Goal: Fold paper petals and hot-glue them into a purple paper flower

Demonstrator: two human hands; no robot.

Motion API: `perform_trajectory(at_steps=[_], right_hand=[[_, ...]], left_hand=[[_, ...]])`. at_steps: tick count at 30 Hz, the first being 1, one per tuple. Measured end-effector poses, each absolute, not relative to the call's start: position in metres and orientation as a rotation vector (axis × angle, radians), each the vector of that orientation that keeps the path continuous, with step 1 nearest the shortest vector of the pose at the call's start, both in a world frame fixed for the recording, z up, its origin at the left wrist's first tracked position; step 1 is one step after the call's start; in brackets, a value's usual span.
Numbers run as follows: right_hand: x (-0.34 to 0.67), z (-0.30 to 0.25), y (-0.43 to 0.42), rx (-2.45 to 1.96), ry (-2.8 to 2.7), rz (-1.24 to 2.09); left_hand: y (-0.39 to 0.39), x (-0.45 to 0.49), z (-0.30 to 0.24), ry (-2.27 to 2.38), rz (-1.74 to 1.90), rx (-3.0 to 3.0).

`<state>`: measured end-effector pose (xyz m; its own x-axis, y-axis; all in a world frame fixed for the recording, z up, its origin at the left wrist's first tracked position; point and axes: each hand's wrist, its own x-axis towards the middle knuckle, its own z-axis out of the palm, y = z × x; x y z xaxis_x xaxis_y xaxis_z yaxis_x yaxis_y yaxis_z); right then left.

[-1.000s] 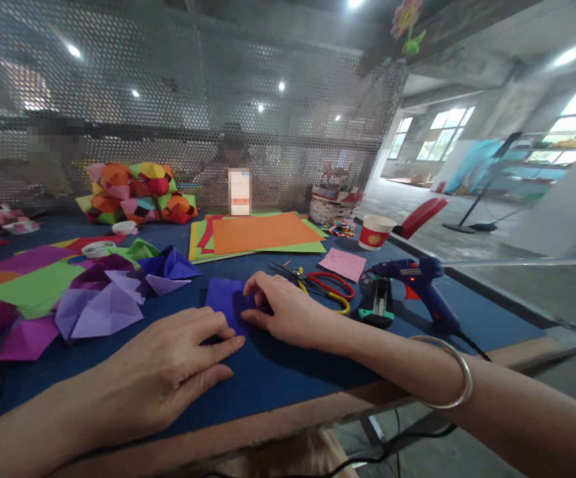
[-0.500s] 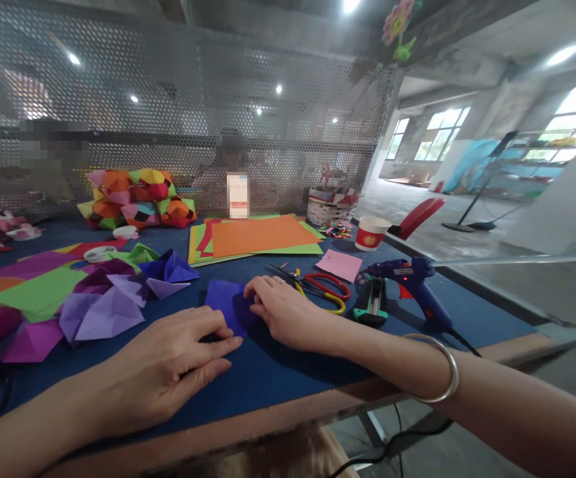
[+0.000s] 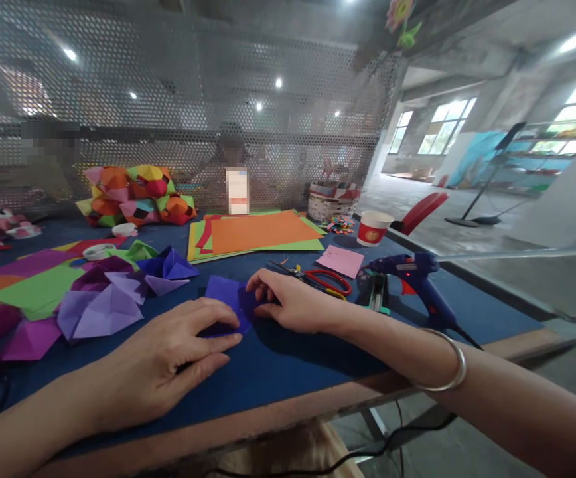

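A small square of blue-violet paper (image 3: pixel 224 290) lies on the dark blue tabletop between my hands. My left hand (image 3: pixel 183 345) rests palm down, fingers stretched out and thumb apart, its fingertips at the paper's lower left edge. At the right edge of the sheet, my right hand (image 3: pixel 292 300) has its fingers curled round the paper, thumb low and close to the table. To the left are folded light purple paper pieces (image 3: pixel 106 307) and a dark blue folded piece (image 3: pixel 171 264).
Scissors (image 3: pixel 335 282), a utility knife (image 3: pixel 378 295) and a blue glue gun (image 3: pixel 417 275) lie to the right. Behind are an orange sheet (image 3: pixel 263 231) on a stack, a paper cup (image 3: pixel 373 229), a woven basket (image 3: pixel 332 202) and colourful paper balls (image 3: pixel 141 196). Mesh (image 3: pixel 288 53) stands beyond.
My right hand has shifted slightly and its thumb has moved a little away from the fingers. My left hand's fingers reach slightly further over the paper. The view has tilted slightly.
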<state>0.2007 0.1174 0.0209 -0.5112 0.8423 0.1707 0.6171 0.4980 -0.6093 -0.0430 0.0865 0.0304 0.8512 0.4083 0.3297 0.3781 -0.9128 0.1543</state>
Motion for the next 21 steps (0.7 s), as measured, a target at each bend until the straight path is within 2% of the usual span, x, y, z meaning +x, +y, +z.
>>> perform_trajectory(at_steps=[3,6,10,13,21], right_hand=[[0.204,0.023,0.117,-1.196,-2.309,0.567],[0.208,0.034,0.113,-1.286,-2.286,0.296],[0.219,0.05,0.105,-1.784,-2.222,-0.109],[0.229,0.052,0.104,-2.008,-2.279,-0.14],[0.243,0.045,0.107,-2.052,-2.345,-0.11]], left_hand=[[0.092,-0.046,0.028,0.633,0.542,2.96],[0.099,-0.049,0.026,0.63,0.473,2.948],[0.103,-0.051,0.025,0.629,0.428,2.905],[0.104,-0.051,0.026,0.671,0.411,2.858],[0.105,-0.048,0.026,0.773,0.431,2.678]])
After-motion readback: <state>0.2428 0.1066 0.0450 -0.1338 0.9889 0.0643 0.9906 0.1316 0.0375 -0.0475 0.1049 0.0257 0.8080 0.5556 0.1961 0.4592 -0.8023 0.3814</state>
